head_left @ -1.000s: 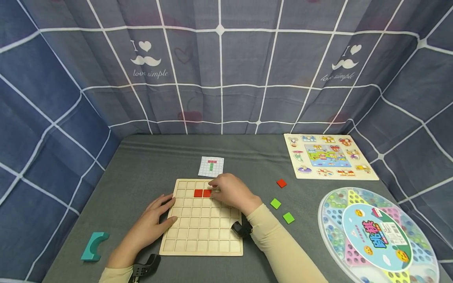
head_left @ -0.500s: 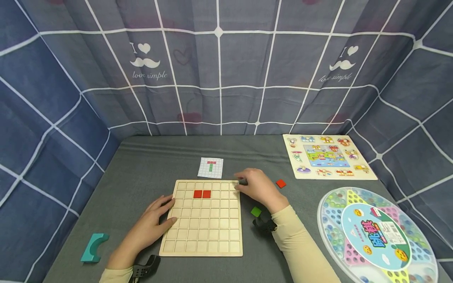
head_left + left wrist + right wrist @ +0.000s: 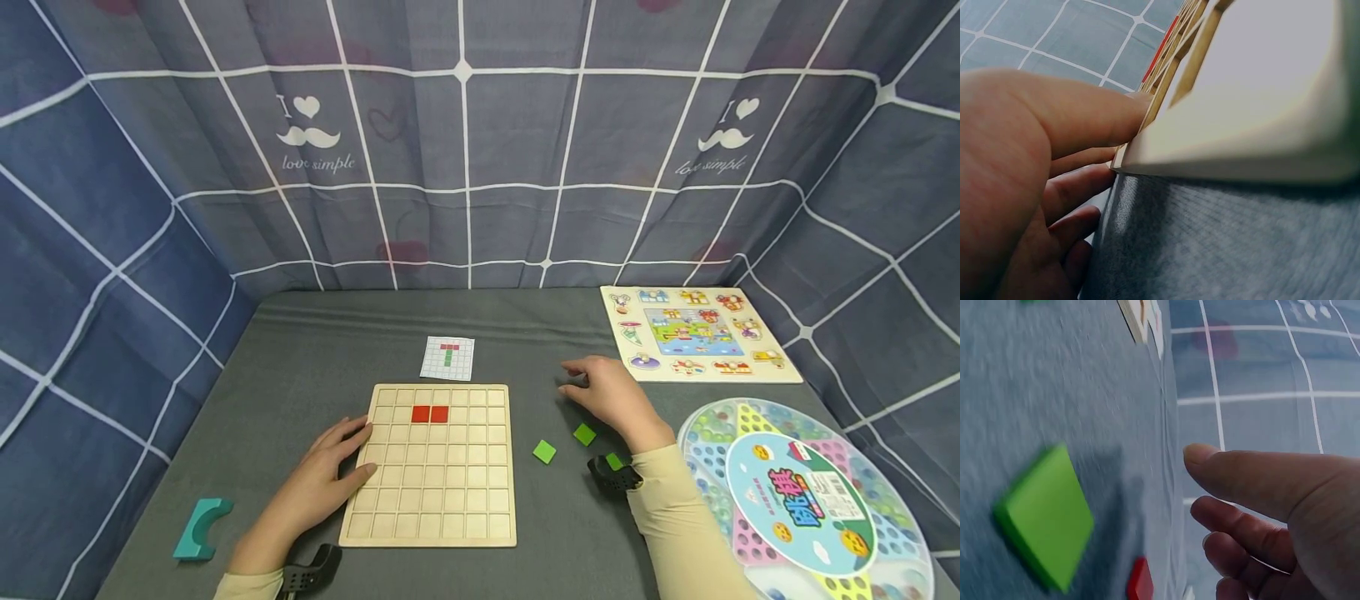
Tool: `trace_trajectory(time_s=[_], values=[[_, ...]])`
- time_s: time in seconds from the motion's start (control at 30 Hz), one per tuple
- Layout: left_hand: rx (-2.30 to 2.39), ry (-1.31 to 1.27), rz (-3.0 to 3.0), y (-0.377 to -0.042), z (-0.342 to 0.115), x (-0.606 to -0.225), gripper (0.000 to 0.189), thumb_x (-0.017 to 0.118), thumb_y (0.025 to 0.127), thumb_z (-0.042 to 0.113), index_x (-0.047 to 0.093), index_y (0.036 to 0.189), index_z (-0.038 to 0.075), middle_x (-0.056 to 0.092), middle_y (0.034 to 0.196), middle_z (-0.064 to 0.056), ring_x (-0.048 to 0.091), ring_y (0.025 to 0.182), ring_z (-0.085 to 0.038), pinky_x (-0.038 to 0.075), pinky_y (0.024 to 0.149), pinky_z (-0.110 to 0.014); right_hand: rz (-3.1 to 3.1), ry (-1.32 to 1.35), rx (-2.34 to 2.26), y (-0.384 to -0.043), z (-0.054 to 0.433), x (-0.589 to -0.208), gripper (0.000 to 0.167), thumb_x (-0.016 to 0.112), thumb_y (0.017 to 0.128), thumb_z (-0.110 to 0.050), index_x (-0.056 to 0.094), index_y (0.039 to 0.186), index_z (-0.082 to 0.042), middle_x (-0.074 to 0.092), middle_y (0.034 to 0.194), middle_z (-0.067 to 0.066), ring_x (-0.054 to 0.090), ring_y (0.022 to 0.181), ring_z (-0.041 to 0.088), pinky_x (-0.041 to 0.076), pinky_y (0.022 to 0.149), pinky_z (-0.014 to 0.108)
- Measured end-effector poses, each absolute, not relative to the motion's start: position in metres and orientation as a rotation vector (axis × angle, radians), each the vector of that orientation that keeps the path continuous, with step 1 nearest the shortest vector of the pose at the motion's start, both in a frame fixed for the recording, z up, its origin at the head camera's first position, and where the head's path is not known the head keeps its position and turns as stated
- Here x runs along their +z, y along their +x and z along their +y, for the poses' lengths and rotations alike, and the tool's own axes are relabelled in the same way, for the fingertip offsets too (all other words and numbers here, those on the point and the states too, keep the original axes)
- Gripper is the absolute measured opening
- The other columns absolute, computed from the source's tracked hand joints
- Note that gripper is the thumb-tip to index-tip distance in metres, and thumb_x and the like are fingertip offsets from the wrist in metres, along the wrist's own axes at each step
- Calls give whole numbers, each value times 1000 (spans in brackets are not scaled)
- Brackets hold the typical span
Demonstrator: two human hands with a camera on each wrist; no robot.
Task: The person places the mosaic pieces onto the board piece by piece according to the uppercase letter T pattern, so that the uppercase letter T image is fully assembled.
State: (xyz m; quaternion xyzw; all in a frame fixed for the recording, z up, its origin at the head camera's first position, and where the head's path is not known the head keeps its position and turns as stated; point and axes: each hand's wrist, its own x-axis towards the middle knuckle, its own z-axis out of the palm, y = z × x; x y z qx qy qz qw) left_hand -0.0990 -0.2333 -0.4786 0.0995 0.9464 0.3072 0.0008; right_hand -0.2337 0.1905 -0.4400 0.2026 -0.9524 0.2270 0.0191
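Note:
My left hand [image 3: 330, 467] rests at the left edge of a wooden grid board [image 3: 427, 533], thumb and fingers spread along its rim. Two red square tiles [image 3: 430, 414] sit side by side in the board's second row. My right hand [image 3: 615, 400] hovers right of the board, thumb and fingers apart with nothing between them. A loose red tile [image 3: 1140, 581] shows below it in the right wrist view; the hand hides it in the head view. Several green tiles lie nearer me, one [image 3: 544, 452] close to the board and another [image 3: 584, 434] beside the right hand.
A small card [image 3: 447, 358] with a red and green T on a grid lies behind the board. At the right are a picture puzzle board [image 3: 626, 333] and a round marble game [image 3: 798, 500]. A teal arch block [image 3: 198, 529] stands at far left.
My right hand has left the red tiles on the board and moved right, over the loose red tile, which it now covers. The left hand stays at the board's edge.

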Motion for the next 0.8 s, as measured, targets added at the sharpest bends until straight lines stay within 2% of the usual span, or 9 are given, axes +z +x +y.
trace_trajectory(time_s=[0.13, 0.37, 0.67, 0.8], values=[[966, 315, 2975, -99, -233, -479, 62, 72, 92, 27, 50, 144, 1, 39, 152, -16, 24, 143, -44, 26, 105, -69, -2952, 602, 735, -238, 205, -440, 40, 79, 85, -21, 72, 120, -4, 71, 111, 13, 69, 90, 27, 55, 77, 46], [972, 309, 2966, -99, -233, -478, 62, 72, 93, 27, 50, 145, 1, 39, 153, -16, 24, 143, -43, 27, 104, -69, -3005, 505, 769, -239, 228, -440, 43, 79, 84, -19, 70, 122, 0, 69, 115, 17, 68, 98, 34, 53, 83, 50], [962, 322, 2979, -99, -232, -477, 61, 73, 92, 25, 51, 144, 1, 39, 152, -17, 25, 142, -44, 27, 104, -70, -3056, 477, 741, -242, 240, -443, 44, 81, 83, -24, 71, 118, 2, 71, 106, 19, 65, 101, 36, 50, 87, 52], [961, 317, 2980, -99, -232, -478, 61, 73, 92, 25, 51, 144, 1, 40, 151, -17, 25, 142, -44, 28, 103, -70, -3089, 467, 753, -242, 240, -445, 45, 81, 82, -25, 71, 117, 1, 72, 100, 16, 67, 95, 32, 52, 83, 50]])
